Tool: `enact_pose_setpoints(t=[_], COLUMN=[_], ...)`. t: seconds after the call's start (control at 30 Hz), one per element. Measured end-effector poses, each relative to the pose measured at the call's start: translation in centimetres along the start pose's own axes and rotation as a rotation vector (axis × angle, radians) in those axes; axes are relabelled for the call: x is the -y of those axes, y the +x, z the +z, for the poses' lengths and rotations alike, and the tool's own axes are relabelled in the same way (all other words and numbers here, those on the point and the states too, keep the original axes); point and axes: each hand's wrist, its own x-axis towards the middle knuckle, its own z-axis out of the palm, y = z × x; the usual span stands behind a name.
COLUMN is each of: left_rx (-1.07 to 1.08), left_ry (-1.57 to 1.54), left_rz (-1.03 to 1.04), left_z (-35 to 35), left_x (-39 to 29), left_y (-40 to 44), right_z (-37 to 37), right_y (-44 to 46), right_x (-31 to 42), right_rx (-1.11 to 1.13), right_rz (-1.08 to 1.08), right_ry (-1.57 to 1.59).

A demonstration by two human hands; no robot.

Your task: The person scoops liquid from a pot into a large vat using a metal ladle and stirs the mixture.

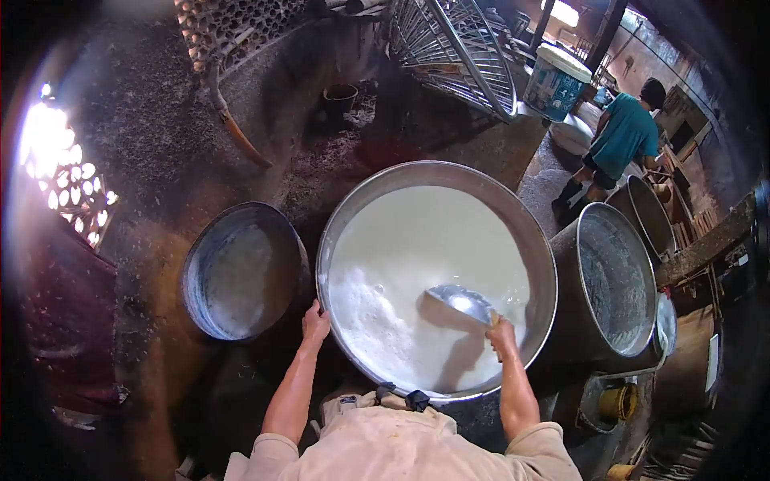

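Observation:
A large round metal vat (547,276) in front of me holds a milky white liquid (417,232), with foam at its lower left. My right hand (503,338) is closed round the handle of a shiny metal ladle (461,304), above the right part of the liquid. The ladle's bowl is tilted and casts a shadow on the surface. At the vat's left rim is my left hand (316,323), its fingers closed on the edge. Left of that hand stands a smaller round metal pan (249,280) with a pale, cloudy bottom.
Right of the vat stands a tall metal drum (613,280), with another drum (651,216) behind it. A person in a teal shirt (624,136) bends at the upper right, near a lidded bucket (555,84). A small pot (340,98) and a slatted frame (449,56) lie beyond.

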Motion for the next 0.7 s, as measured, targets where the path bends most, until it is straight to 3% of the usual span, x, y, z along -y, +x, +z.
enact_pose_setpoints(t=[0.4,0.5,0.7], left_rx=[0.333,0.385,0.360], left_ry=[-0.391,-0.435,-0.399], left_rz=[-0.075,-0.113,0.041], left_z=[-0.9,-2.2,0.5], left_x=[2.4,0.8,4.7], left_y=[2.8,2.3,4.2], right_z=[10.4,11.1,9.2], right_y=[-8.6,-11.2,-14.5], right_x=[6.4,8.9,13.8], right_rx=[0.131,0.157,0.232], right_rz=[-0.045,-0.037,-0.009], right_ry=[0.182,0.217,0.176])
